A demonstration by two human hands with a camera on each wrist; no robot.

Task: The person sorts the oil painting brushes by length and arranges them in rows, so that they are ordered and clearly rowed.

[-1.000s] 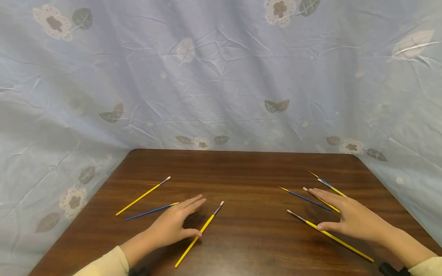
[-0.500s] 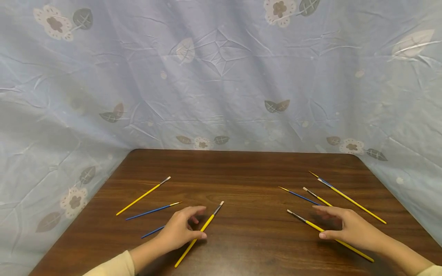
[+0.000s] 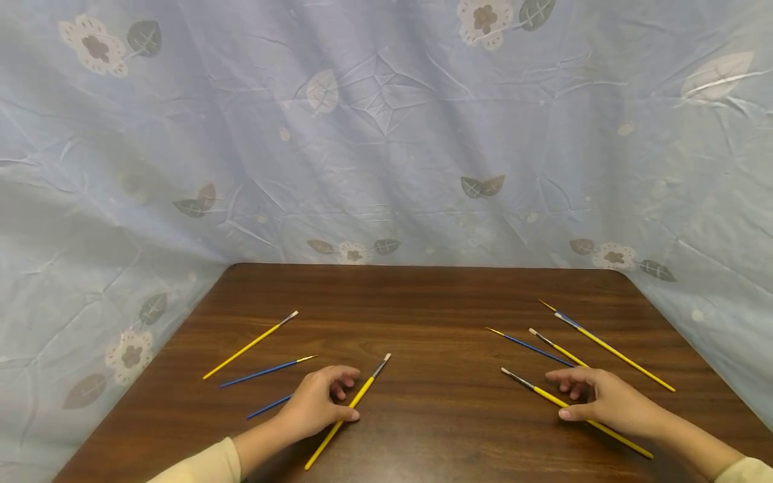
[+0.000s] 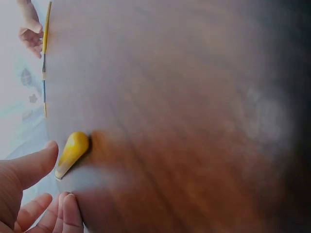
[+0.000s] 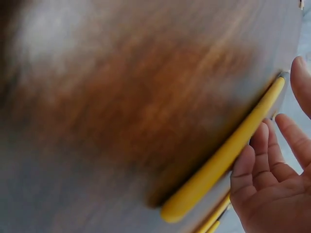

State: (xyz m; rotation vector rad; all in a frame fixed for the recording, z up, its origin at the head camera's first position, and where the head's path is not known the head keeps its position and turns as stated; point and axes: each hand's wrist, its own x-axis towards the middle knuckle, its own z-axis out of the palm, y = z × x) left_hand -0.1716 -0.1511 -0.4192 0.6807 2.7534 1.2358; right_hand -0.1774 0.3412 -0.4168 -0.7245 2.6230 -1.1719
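Over a yellow-handled paintbrush (image 3: 361, 394) on the left of the table hovers my left hand (image 3: 311, 406), thumb on the near side and fingers loosely bent beyond it. In the left wrist view a gap shows between the thumb and fingertips, and the brush's yellow handle (image 4: 75, 148) lies just past them. My right hand (image 3: 619, 404) is likewise above another yellow paintbrush (image 3: 549, 396), thumb and bent fingers apart. The right wrist view has this handle (image 5: 228, 150) lying along the fingertips. Part of a blue paintbrush (image 3: 269, 406) is hidden behind the left hand.
Farther left lie a blue paintbrush (image 3: 266, 371) and a yellow one (image 3: 250, 345). On the right are several more, including a blue brush (image 3: 531, 348), a partly covered yellow brush (image 3: 561, 348) and another yellow brush (image 3: 628, 357). A patterned cloth (image 3: 386, 168) hangs behind the brown table (image 3: 417, 302).
Both hands have drawn back toward the person, and their fingers have gone from straight to bent above the nearest yellow brushes. The brushes have not moved.
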